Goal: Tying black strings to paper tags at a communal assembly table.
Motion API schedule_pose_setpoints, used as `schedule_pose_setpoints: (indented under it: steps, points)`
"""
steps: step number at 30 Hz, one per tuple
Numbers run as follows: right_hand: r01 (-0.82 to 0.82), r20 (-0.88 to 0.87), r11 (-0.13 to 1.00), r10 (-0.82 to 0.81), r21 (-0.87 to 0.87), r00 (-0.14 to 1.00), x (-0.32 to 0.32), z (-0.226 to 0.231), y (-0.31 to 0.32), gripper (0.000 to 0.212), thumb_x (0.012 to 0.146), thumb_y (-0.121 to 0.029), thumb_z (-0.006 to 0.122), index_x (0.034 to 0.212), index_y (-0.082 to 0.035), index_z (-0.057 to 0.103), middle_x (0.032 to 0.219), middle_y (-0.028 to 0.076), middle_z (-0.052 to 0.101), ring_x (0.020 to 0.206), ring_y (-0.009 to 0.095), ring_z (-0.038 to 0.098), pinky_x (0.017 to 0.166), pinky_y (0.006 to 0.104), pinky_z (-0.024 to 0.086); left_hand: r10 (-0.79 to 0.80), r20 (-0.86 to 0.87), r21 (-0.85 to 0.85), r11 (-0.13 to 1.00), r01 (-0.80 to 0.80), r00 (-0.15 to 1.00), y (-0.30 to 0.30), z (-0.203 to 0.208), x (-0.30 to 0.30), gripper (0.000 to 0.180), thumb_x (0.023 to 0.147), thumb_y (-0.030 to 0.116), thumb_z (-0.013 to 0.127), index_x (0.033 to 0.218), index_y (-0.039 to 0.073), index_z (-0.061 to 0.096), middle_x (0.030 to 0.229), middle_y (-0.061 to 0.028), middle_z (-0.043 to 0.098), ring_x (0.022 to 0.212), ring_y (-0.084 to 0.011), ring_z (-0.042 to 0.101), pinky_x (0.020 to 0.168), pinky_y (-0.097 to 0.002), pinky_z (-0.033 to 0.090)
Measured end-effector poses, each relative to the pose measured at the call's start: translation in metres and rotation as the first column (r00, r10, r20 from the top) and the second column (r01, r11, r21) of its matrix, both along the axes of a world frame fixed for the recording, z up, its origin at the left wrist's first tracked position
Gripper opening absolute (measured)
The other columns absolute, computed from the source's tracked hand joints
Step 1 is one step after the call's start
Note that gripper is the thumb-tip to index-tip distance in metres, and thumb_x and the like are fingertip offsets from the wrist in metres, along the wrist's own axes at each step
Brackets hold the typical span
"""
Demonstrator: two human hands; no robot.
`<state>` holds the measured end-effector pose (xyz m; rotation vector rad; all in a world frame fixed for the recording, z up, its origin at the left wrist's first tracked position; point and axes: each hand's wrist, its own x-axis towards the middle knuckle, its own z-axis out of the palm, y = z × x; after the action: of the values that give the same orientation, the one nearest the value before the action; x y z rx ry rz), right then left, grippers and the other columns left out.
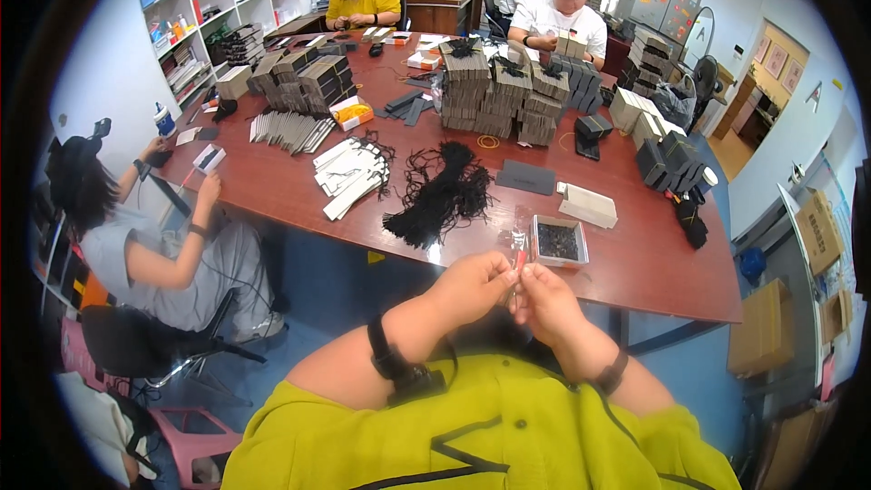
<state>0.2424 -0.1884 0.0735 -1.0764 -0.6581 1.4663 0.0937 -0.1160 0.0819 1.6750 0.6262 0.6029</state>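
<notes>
I see the left hand (479,279) and right hand (550,298) pinching a small red piece (521,259); light, steady grips should suit it best.

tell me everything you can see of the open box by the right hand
The open box is shallow and rectangular, white with some orange outside, and looks like cardboard. It sits upright on the reddish-brown table near the edge, holding many small dark pieces, too tiny to identify. The right hand is close; contact is unclear.
</notes>
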Motion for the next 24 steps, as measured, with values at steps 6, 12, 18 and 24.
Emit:
schedule_pose_setpoints:
  steps: [6,12,18,24]
  points:
    - [-0.145,0.052,0.986,0.149,-0.083,0.987,0.007,0.000,0.004,0.016,0.097,-0.023,0.042,0.093,-0.010,0.050,0.069,0.001,0.052,0.048,0.007,0.041,0.041,0.0198,0.028,-0.043,-0.079,-0.098,0.995,0.036,0.996,0.006,-0.008,0.003,0.015,0.092,0.016,0.052,0.082,0.004,0.055,0.065,0.0015,0.053,0.055,-0.0047,0.043,0.050,-0.0214,0.036]
    - [-0.098,0.373,0.987,0.140,-0.131,0.917,0.007,-0.001,0.005,0.018,0.094,-0.023,0.048,0.089,-0.009,0.058,0.058,-0.004,0.044,0.046,0.005,0.035,0.042,0.0206,0.027,-0.055,-0.126,-0.089,0.995,0.044,0.991,0.012,-0.032,0.006,0.018,0.092,0.017,0.049,0.079,0.006,0.052,0.062,0.0023,0.051,0.054,-0.0049,0.041,0.048,-0.0215,0.033]
    - [-0.030,0.417,0.986,0.095,-0.161,0.904,0.015,-0.009,0.007,0.017,0.094,-0.020,0.049,0.090,-0.007,0.059,0.062,-0.005,0.044,0.053,0.004,0.037,0.047,0.0190,0.028,-0.049,-0.146,-0.163,0.986,0.025,0.988,0.019,-0.042,0.008,0.018,0.092,0.017,0.047,0.077,0.007,0.050,0.061,0.0013,0.050,0.049,-0.0068,0.040,0.045,-0.0221,0.033]
    - [-0.090,0.803,0.996,0.047,0.008,0.594,0.026,-0.024,0.007,0.015,0.089,-0.017,0.053,0.090,-0.003,0.057,0.068,0.003,0.056,0.061,0.012,0.051,0.057,0.0275,0.043,-0.046,-0.172,-0.309,0.951,-0.009,0.984,0.024,-0.066,0.013,0.017,0.091,0.019,0.048,0.078,0.008,0.050,0.061,0.0002,0.050,0.047,-0.0083,0.041,0.044,-0.0227,0.033]
